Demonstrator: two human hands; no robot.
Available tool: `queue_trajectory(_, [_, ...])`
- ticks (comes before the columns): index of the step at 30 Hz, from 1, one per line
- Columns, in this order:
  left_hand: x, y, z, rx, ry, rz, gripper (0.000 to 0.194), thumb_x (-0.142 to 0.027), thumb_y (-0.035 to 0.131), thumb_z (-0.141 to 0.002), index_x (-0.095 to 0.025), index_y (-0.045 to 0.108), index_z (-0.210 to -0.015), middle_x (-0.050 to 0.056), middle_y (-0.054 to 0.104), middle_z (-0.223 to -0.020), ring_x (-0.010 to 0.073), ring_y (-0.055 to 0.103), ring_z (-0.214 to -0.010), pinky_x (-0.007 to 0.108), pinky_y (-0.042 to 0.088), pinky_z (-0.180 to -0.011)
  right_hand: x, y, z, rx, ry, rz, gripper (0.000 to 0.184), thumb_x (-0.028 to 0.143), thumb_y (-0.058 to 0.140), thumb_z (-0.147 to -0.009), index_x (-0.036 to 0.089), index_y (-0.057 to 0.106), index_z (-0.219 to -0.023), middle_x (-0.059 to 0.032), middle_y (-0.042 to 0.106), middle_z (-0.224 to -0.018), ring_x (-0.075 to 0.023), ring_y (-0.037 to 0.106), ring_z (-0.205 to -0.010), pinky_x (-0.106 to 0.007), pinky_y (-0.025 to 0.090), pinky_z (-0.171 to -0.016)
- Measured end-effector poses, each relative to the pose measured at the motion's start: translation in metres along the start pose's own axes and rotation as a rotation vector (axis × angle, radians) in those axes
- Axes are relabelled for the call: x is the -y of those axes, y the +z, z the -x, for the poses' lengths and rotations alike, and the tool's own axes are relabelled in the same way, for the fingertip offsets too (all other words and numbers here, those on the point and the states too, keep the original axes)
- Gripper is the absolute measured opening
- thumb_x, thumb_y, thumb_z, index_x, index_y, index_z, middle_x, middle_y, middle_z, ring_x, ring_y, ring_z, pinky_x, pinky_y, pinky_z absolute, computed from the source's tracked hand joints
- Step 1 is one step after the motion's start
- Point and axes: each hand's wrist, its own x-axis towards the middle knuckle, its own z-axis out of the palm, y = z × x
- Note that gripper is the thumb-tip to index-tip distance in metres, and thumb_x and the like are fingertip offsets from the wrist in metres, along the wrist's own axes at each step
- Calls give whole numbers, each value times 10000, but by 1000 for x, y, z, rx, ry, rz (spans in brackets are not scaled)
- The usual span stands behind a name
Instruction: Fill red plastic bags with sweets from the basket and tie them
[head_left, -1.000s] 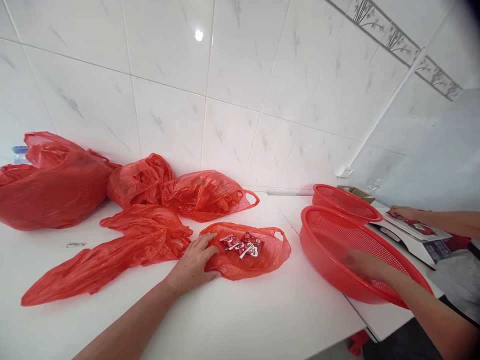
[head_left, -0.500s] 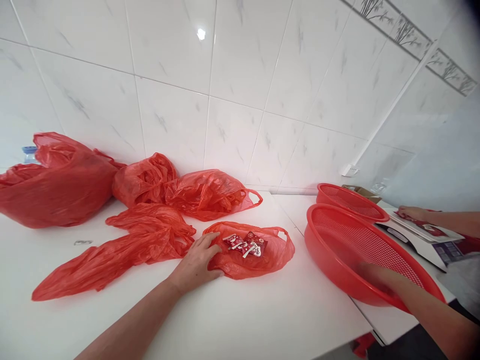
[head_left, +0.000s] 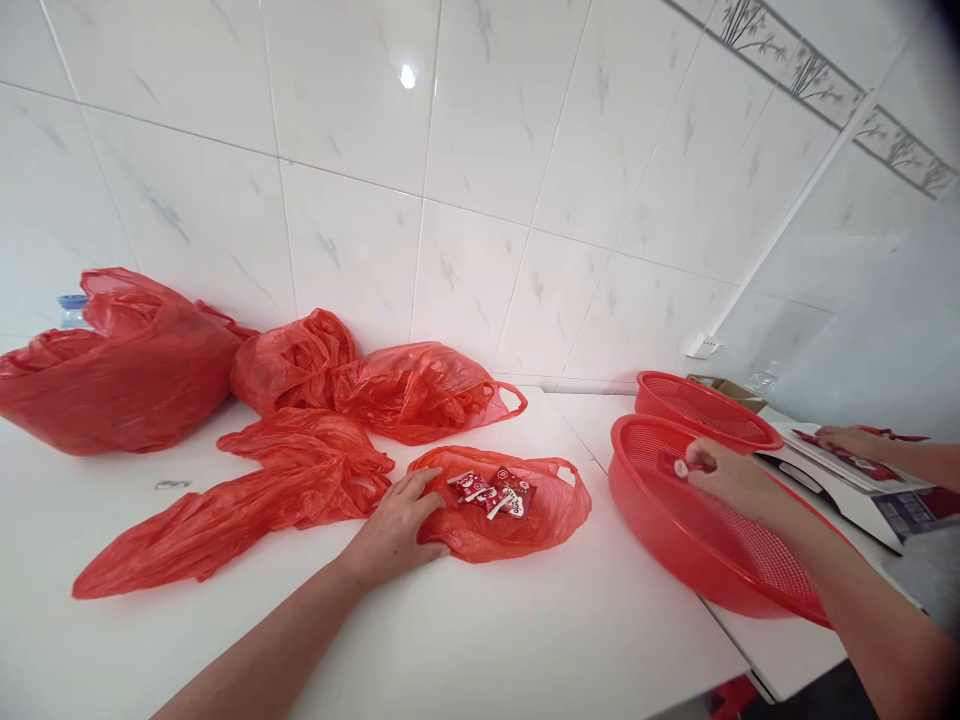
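Note:
My left hand [head_left: 401,525] grips the left edge of an opened red plastic bag [head_left: 559,515], its fingers at the rim and the thumb along the front. Inside that bag lie several small dark red packets [head_left: 491,493] with white print and white strips. Over the red perforated basket [head_left: 652,545] at the right, my right hand [head_left: 724,480] pinches a small red packet [head_left: 673,466] with a pale round mark. What lies at the bottom of the basket is hidden.
Crumpled red plastic bags [head_left: 300,490] lie left of my hand, and fuller ones [head_left: 135,380] stand by the tiled wall. A second red basket [head_left: 705,405] sits behind the first. At far right a co-worker's hand [head_left: 844,440] rests over a white scale [head_left: 840,490].
My right hand has risen from inside the basket, and a small red packet now shows in its fingers. My left hand stays on the bag. The co-worker's hand has shifted slightly.

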Motion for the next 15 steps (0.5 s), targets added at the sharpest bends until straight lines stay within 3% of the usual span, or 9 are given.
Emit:
queue_trajectory(2, [-1, -1, 0, 2, 1, -3, 338, -285, 686, -658, -239, 602, -982, 85, 361, -1410, 323, 328, -1293, 512, 341, -1028, 29, 5, 7, 200, -65, -24, 197, 303, 668, -667, 239, 486, -630, 6, 513, -588, -114, 408, -490, -292, 302, -483])
queue_trajectory(4, [-2, -1, 0, -5, 5, -13, 337, -274, 690, -651, -235, 601, -973, 89, 366, -1407, 323, 331, -1292, 506, 344, -1028, 59, 21, 24, 354, -219, -140, 137, 322, 596, -727, 246, 483, -717, 8, 543, -689, -131, 474, -587, -270, 356, -535])
queue_trajectory(8, [-2, 2, 1, -25, 21, -66, 362, -280, 690, -660, -232, 590, -1005, 106, 369, -1407, 321, 337, -1291, 499, 343, -1028, 101, 82, 68, 637, -353, -189, 62, 250, 501, -751, 240, 529, -805, 25, 596, -757, -121, 498, -601, -229, 363, -522])
queue_trajectory(12, [0, 2, 5, -32, 17, -159, 343, -320, 688, -669, -218, 592, -983, 122, 376, -1413, 324, 326, -1304, 535, 287, -1051, 110, 152, 92, 719, -415, -218, 113, 197, 483, -749, 243, 566, -813, 36, 610, -723, -126, 519, -592, -229, 365, -518])
queue_trajectory(15, [2, -3, 8, -29, -8, -221, 303, -338, 684, -672, -208, 596, -933, 119, 407, -1400, 323, 317, -1312, 577, 201, -1076, 119, 189, 98, 745, -454, -267, 139, 169, 501, -742, 240, 588, -825, 27, 643, -812, -138, 578, -706, -249, 425, -613])
